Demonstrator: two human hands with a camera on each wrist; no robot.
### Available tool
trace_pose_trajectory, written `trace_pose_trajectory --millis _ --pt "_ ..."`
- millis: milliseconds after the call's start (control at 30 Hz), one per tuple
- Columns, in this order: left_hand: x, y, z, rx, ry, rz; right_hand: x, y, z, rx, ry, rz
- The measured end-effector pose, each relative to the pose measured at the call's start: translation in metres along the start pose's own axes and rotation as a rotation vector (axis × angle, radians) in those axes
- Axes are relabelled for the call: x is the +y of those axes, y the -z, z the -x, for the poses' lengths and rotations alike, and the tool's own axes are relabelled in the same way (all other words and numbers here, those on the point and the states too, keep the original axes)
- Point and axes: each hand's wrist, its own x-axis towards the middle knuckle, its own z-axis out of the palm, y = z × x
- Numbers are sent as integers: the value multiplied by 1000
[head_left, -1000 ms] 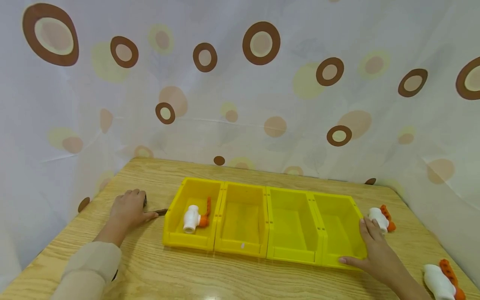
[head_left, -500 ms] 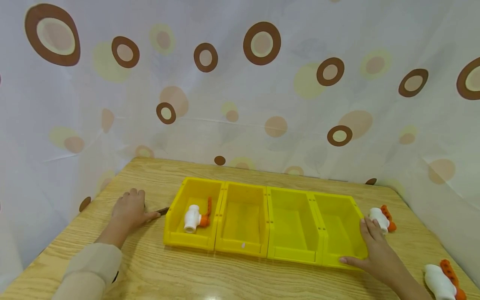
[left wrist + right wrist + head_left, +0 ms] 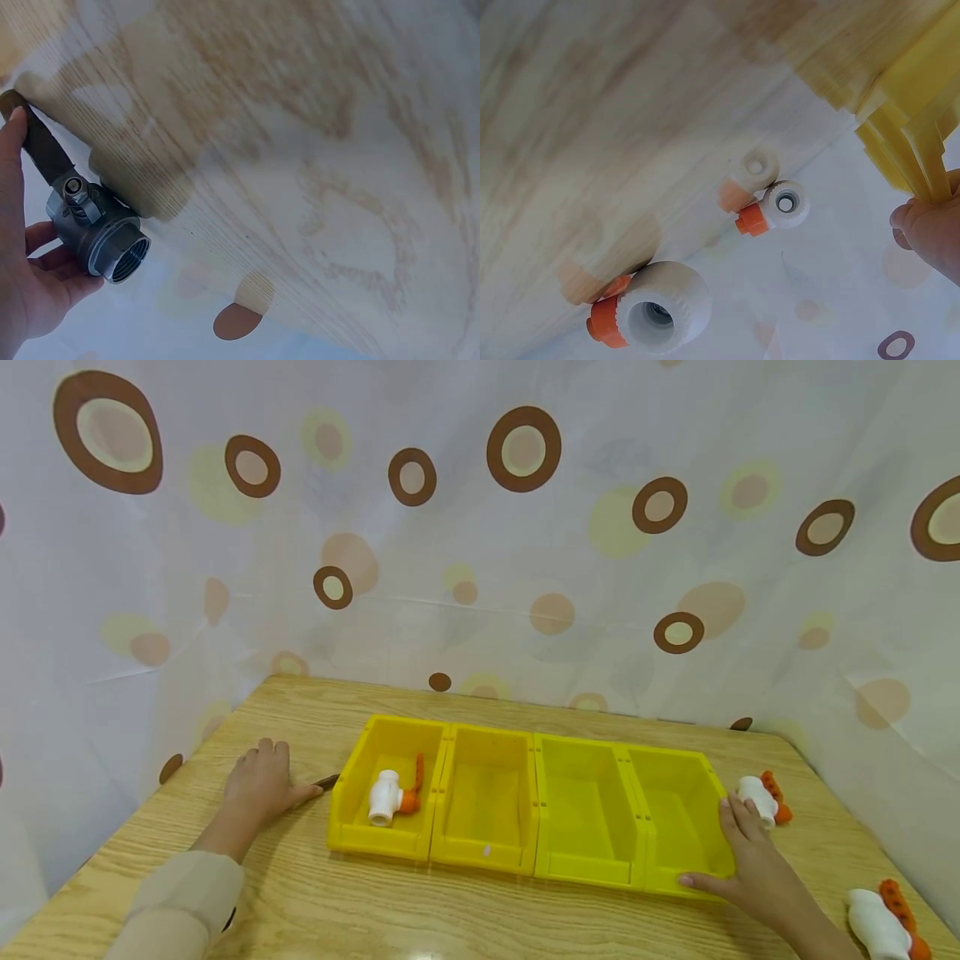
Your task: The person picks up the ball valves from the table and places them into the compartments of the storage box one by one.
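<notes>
My left hand (image 3: 260, 781) is on the table left of the yellow bins. In the left wrist view it holds a metal ball valve (image 3: 97, 232), thumb on the dark lever handle (image 3: 46, 150) and fingers behind the body. From the head view, the hand hides most of that valve. My right hand (image 3: 761, 872) grips the front right corner of the rightmost yellow bin (image 3: 678, 881), its thumb over the front rim and fingers along the right wall. A white plastic ball valve (image 3: 385, 797) with an orange handle lies in the leftmost bin (image 3: 378, 841).
Two middle bins (image 3: 483, 857) join the outer ones in one row. Right of the row lie two more white valves with orange handles, one farther back (image 3: 757, 799) and one nearer (image 3: 876, 925). A patterned curtain (image 3: 480, 543) hangs behind the wooden table (image 3: 360, 918).
My left hand has turned slightly, so the metal part seen beyond its fingers a second ago is now hidden. The right hand and the bins have stayed in place.
</notes>
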Motion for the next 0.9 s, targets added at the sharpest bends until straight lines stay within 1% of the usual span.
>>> trace_pose_trajectory --millis 200,467,567,767,900 --pt "0 -3 0 22 15 -12 0 0 0 1 1 3" --pt "5 -6 2 53 42 -80 -1 0 -2 5 1 36" --pt "8 -5 3 65 56 -91 -1 0 -1 5 1 29" --pt "13 -4 4 56 99 -113 -1 0 -1 2 -1 19" --pt "14 -5 4 53 110 -128 0 0 0 4 0 17"
